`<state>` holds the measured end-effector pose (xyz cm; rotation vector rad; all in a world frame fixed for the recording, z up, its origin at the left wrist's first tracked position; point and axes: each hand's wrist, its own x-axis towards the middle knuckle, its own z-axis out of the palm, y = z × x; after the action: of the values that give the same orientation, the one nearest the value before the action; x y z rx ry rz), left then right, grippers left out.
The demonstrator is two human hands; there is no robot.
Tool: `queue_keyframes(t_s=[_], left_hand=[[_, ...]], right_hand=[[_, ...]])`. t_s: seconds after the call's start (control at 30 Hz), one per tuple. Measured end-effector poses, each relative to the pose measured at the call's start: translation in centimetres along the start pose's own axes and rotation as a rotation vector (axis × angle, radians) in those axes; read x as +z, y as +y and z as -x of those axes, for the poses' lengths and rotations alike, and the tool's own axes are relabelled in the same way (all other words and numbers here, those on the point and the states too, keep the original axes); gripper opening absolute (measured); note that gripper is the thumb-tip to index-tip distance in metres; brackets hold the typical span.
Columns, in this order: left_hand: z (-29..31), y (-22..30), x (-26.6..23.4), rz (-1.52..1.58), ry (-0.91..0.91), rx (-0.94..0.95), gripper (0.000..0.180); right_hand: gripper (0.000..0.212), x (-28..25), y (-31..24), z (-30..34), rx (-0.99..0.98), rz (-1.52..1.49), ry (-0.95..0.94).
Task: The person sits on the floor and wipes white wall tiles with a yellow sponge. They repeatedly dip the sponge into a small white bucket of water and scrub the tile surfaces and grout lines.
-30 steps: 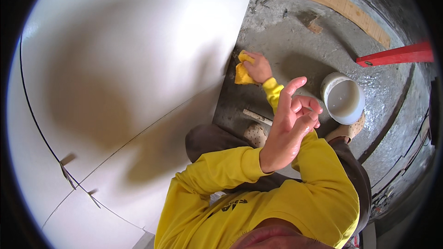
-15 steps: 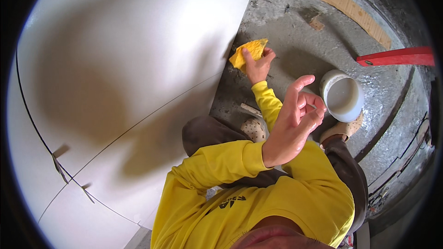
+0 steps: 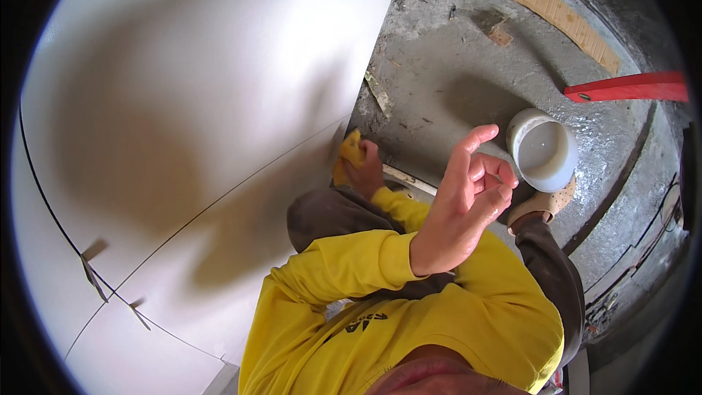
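My right hand [image 3: 367, 170] is closed on a yellow sponge [image 3: 349, 153], partly covered by the fingers. The sponge is at the edge of the large white tiled surface [image 3: 241, 117], low down beside my knee. My left hand [image 3: 464, 201] is held up in front of my right forearm, crossing over it. It looks wet, with the index finger stretched out and the other fingers half bent, and nothing in it. Just right of it a white bucket [image 3: 518, 132] stands on the floor, holding cloudy grey water [image 3: 540, 148].
Thin strips [image 3: 93, 278] stick out of a tile joint at the left. On the rough grey floor [image 3: 417, 66] lie a cardboard strip [image 3: 552, 11] and bits of debris. A red bar-shaped tool [image 3: 629, 88] reaches in from the right. My shoe [image 3: 545, 205] is beside the bucket.
My right hand has drawn the sponge back toward me and slightly left, along the tile edge. A debris strip it covered now shows. My left hand has hardly moved.
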<state>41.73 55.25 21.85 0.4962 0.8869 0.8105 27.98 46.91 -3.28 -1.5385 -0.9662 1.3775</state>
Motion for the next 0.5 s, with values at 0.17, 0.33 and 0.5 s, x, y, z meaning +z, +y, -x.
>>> queue_keyframes(t_s=[0.17,0.33,0.5], left_hand=[[0.0,0.1,0.4,0.017,0.004,-0.012,0.065],[-0.2,0.2,0.7,0.022,0.003,-0.021,0.065],[0.4,1.0,-0.2,0.042,0.044,0.012,0.064]], right_hand=[[0.053,-6.4,-2.9,-8.5,-0.1,-0.258,0.28],[0.055,-5.6,-3.2,-16.4,-0.332,0.096,0.525],[0.057,-6.9,-4.5,-20.2,-0.274,-0.039,0.728]])
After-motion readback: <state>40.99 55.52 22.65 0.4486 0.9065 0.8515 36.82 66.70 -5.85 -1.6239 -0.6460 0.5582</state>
